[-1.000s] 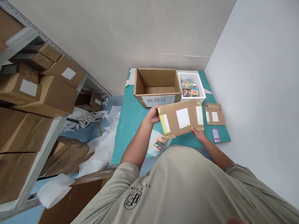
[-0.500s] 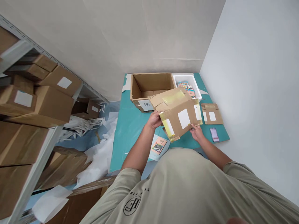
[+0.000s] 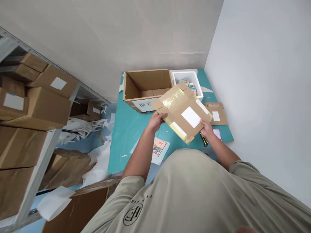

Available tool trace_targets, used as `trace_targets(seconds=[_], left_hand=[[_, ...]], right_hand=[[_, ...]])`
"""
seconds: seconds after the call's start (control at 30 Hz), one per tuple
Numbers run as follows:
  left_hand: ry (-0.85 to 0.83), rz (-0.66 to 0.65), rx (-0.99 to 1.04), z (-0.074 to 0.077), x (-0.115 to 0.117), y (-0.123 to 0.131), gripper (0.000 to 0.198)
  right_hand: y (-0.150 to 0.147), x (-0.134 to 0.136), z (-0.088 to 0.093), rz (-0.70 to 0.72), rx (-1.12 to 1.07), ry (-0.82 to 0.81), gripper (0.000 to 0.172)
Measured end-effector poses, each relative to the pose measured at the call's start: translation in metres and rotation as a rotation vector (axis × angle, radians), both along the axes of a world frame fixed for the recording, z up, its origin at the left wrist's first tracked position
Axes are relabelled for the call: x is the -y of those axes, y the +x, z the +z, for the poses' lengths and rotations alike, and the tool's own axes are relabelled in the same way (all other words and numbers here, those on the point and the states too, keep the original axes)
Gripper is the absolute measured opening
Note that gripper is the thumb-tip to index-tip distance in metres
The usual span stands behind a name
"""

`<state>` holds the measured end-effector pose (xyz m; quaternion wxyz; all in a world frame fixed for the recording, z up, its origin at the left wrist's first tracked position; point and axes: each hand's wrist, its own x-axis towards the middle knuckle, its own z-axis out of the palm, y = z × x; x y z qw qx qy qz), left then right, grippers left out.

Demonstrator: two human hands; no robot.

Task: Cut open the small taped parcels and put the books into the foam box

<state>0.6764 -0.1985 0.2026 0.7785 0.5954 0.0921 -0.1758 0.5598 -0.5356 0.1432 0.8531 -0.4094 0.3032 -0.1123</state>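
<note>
Between my two hands I hold a flattened cardboard box [image 3: 175,111] with white labels and shiny yellowish tape, tilted above the green table [image 3: 126,136]. My left hand [image 3: 156,121] grips its left edge, the thumb on top. At the lower right edge, my right hand [image 3: 206,128] pinches the cardboard. Below my left hand, a booklet with a peach cover [image 3: 159,148] lies on a pale sheet. A yellow-and-black utility knife [image 3: 204,139] rests on the table beside my right hand. Past the held cardboard stands an open carton [image 3: 150,79] with a handwritten white label.
A white foam box [image 3: 199,91] holding several colourful booklets stands right of the carton. Another flattened cardboard piece [image 3: 220,120] and a phone-like object [image 3: 217,133] lie at the right. Shelves of cartons [image 3: 48,108] line the left, with white wrapping [image 3: 99,168] on the floor.
The cardboard has been turned flatter, with its labelled face more toward me. The utility knife now shows near my right hand. The whole view has shifted slightly.
</note>
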Motion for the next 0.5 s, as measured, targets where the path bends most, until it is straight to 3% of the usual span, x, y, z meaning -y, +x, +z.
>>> trace_targets(seconds=[0.13,0.23,0.37,0.5], left_hand=[[0.046,0.076,-0.027,-0.01,0.015,-0.02,0.079],[0.142,0.127,-0.144,-0.028,0.017,-0.044,0.08],[0.286,0.159,-0.339,-0.057,0.012,-0.087,0.063],[0.364,0.158,-0.472,-0.079,0.011,-0.133,0.055]], right_hand=[[0.006,0.067,0.007,-0.169,0.032,0.029,0.036],[0.008,0.13,0.003,-0.257,0.039,0.037,0.032],[0.013,0.199,-0.017,-0.388,-0.047,0.032,0.022],[0.02,0.231,-0.047,-0.396,-0.136,-0.041,0.024]])
